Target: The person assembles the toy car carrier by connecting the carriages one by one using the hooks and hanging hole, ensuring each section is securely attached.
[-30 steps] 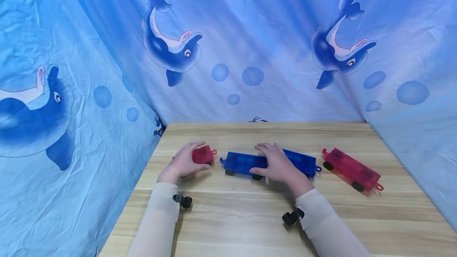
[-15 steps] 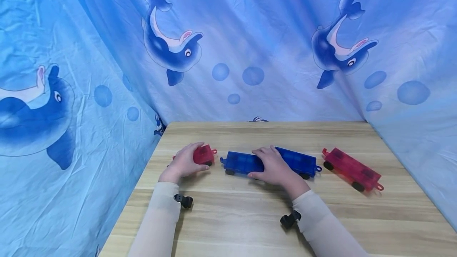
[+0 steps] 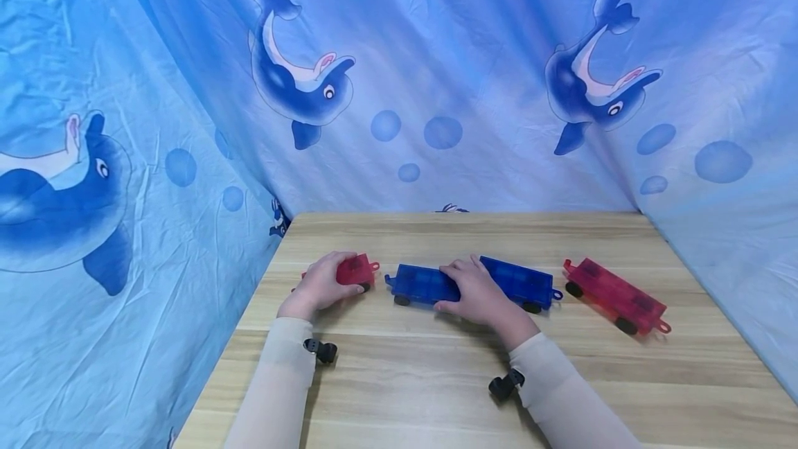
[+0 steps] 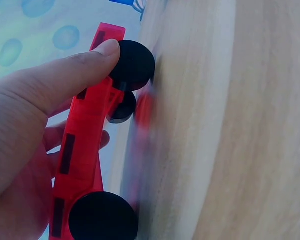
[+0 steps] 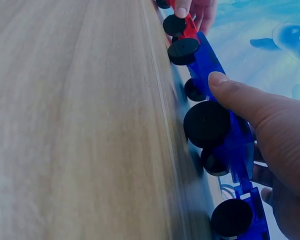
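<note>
My left hand [image 3: 319, 286] holds a red toy train car [image 3: 357, 270] at the left of the table, fingers over its far side and thumb on the near one. In the left wrist view the thumb lies by a black wheel [image 4: 134, 65] of that car. My right hand [image 3: 476, 292] grips a blue toy train car [image 3: 424, 283], with the thumb along its near side. Behind it, partly hidden by the hand, a second blue car [image 3: 524, 283] follows; the right wrist view shows a blue link [image 5: 244, 190] between them. A small gap separates the left red car's loop from the blue hook.
Another red car [image 3: 617, 295] stands apart at the right, set at an angle, its hook near the second blue car's loop. The wooden table [image 3: 405, 380] ends at the back against a blue curtain [image 3: 399, 54] printed with dolphins.
My right hand has slid slightly left along the blue car, uncovering more of the second blue car. My left hand and the cars have hardly moved.
</note>
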Demonstrator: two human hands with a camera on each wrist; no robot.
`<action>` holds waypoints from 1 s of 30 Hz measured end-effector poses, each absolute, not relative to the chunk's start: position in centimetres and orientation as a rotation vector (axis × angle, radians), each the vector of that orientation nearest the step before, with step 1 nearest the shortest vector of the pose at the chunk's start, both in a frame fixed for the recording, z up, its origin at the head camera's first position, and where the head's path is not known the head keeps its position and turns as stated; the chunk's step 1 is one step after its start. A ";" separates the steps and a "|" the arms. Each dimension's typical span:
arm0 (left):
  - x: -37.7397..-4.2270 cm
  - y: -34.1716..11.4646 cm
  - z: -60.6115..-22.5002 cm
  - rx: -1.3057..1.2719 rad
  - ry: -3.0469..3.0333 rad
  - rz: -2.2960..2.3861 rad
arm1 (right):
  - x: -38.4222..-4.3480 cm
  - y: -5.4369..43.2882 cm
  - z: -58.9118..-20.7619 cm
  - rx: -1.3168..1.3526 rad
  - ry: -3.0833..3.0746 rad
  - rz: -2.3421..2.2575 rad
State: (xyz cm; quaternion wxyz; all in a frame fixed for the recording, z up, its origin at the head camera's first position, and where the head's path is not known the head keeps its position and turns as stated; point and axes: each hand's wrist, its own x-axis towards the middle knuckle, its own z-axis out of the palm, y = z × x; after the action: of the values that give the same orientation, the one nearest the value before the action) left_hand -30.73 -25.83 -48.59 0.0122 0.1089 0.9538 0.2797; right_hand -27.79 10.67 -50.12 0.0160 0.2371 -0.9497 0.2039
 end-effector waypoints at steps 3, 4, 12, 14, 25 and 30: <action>-30.7 -25.8 -48.6 0.333 2.965 0.880 | -27.8 10.6 -50.2 0.733 -2.955 0.619; -30.8 -25.8 -48.7 0.332 2.964 0.879 | -27.8 10.6 -50.2 0.733 -2.955 0.611; -30.6 -25.9 -48.8 0.357 2.965 0.921 | -27.9 10.4 -50.4 0.724 -2.954 0.582; -30.6 -26.0 -48.7 0.359 2.962 0.937 | -27.9 10.4 -50.4 0.723 -2.958 0.577; -30.9 -26.4 -48.3 0.398 2.881 1.064 | -27.7 10.4 -50.1 0.728 -2.958 0.608; -30.7 -26.2 -47.9 0.413 2.834 1.108 | -27.7 10.5 -50.0 0.720 -2.964 0.611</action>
State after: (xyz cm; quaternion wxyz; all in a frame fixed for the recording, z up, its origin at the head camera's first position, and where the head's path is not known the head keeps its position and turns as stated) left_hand -30.69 -26.18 -47.86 0.0353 0.1343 0.9224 0.3604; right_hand -27.70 10.45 -50.03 0.0154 0.2315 -0.9527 0.1964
